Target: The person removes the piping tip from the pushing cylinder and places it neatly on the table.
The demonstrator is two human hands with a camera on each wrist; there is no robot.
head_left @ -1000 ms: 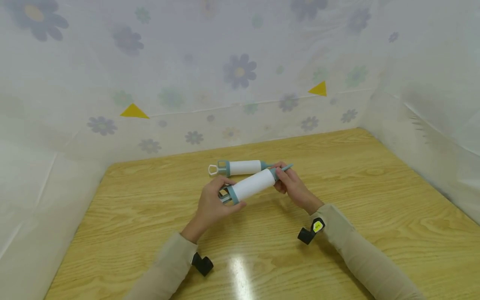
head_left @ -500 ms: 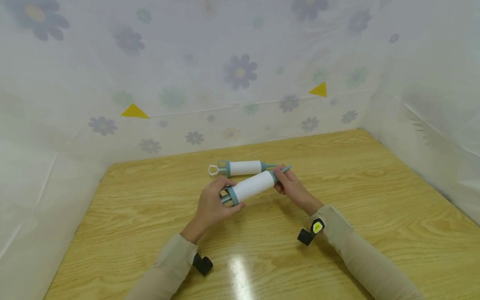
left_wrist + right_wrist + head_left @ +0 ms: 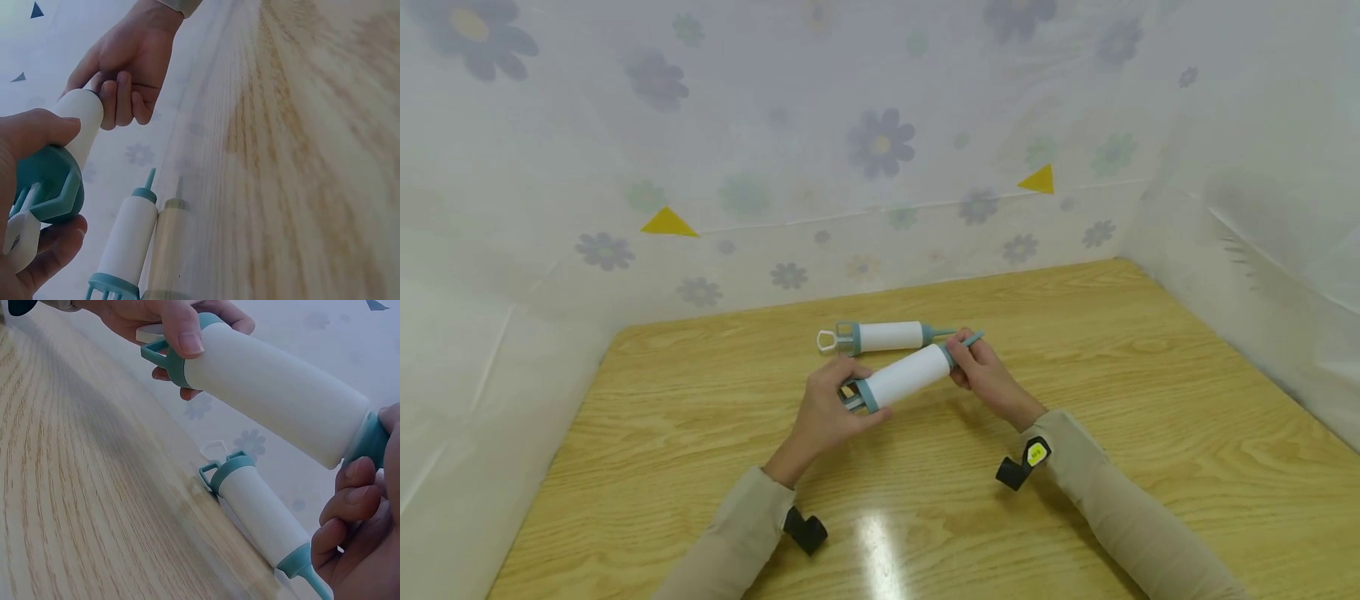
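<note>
In the head view, a large plastic syringe [image 3: 908, 377] with a white barrel and teal ends is held aloft, tilted with its nozzle up to the right. My left hand [image 3: 831, 408] grips the teal handle end, thumb and fingers on opposite sides of the collar. At the other end, my right hand [image 3: 985, 377] pinches the teal nozzle cap; the right wrist view shows that cap [image 3: 370, 442] partly hidden behind the fingers. A second, similar syringe [image 3: 889, 336] lies on the table just behind, its white pull ring to the left.
The wood-grain table [image 3: 700, 467] has a shiny light reflection near its front. A pale flowered sheet [image 3: 790, 167] rises behind it, bearing two yellow triangles. Plain whitish sheets stand at both sides. A black wrist camera [image 3: 805, 531] sits at each cuff.
The held syringe and my right hand have sunk very slightly. Both hands keep their hold, and the second syringe stays where it lay.
</note>
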